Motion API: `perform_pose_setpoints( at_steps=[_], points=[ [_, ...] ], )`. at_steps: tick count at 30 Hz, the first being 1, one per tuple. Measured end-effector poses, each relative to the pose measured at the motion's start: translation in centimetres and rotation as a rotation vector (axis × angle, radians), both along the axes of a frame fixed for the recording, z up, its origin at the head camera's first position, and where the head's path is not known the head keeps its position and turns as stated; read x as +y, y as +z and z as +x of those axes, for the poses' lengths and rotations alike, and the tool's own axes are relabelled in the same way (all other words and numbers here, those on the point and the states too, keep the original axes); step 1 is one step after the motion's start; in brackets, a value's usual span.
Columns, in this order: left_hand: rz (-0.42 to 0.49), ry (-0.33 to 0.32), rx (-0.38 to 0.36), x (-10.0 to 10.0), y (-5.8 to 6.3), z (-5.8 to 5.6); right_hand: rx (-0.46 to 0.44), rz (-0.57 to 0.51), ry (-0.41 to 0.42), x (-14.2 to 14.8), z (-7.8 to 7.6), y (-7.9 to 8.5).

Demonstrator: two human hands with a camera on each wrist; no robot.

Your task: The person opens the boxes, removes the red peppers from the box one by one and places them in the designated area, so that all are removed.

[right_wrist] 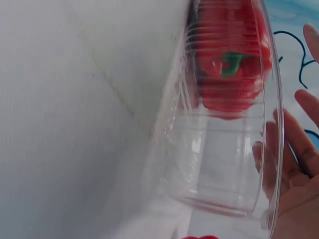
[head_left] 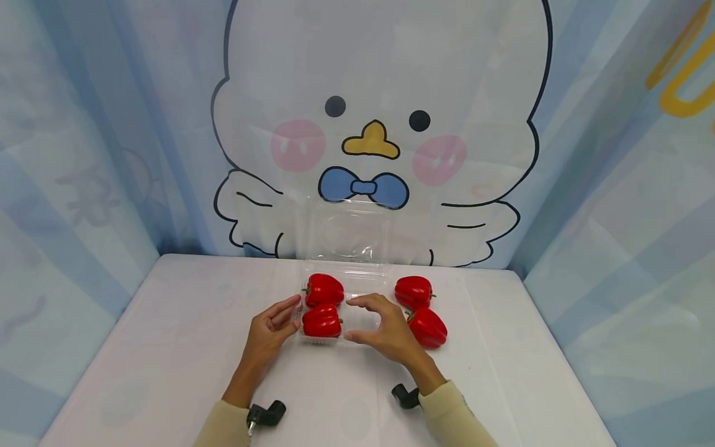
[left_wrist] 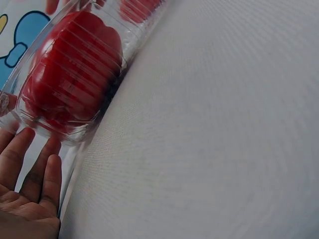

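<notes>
A clear plastic clamshell container (head_left: 357, 269) lies on the table, its transparent lid (head_left: 349, 233) raised against the backdrop. Inside its left half sit two red bell peppers, one behind (head_left: 325, 290) and one in front (head_left: 321, 321). At the left rim, my left hand (head_left: 270, 328) holds the container with thumb and fingers. My right hand (head_left: 389, 327) is over the right half, thumb and fingers spread apart with nothing between them. Through the ribbed wall, the right wrist view shows a pepper (right_wrist: 229, 84) with a green stem.
Two more red peppers lie on the white table (head_left: 503, 372) right of the container, one farther back (head_left: 413, 292) and one nearer (head_left: 427, 328). Behind the table hangs a printed curtain (head_left: 368, 74) with a cartoon bird.
</notes>
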State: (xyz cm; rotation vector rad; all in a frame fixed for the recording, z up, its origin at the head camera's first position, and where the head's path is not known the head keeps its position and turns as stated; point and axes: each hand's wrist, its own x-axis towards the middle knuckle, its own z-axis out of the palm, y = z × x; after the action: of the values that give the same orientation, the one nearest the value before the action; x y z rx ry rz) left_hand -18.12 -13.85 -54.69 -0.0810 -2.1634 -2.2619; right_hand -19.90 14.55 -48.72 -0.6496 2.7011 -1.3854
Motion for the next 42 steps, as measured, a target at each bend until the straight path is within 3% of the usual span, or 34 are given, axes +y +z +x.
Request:
perform_pose_setpoints(
  at_steps=[22, 42],
  points=[
    [-0.013, 0.010, -0.015, 0.1, 0.2, 0.1, -0.004, -0.004, 0.056, -3.2, -0.6, -0.4],
    [-0.018, 0.002, 0.009, 0.2, 0.3, 0.0, -0.032, 0.067, -0.009, -6.2, -1.3, -0.3]
  ],
)
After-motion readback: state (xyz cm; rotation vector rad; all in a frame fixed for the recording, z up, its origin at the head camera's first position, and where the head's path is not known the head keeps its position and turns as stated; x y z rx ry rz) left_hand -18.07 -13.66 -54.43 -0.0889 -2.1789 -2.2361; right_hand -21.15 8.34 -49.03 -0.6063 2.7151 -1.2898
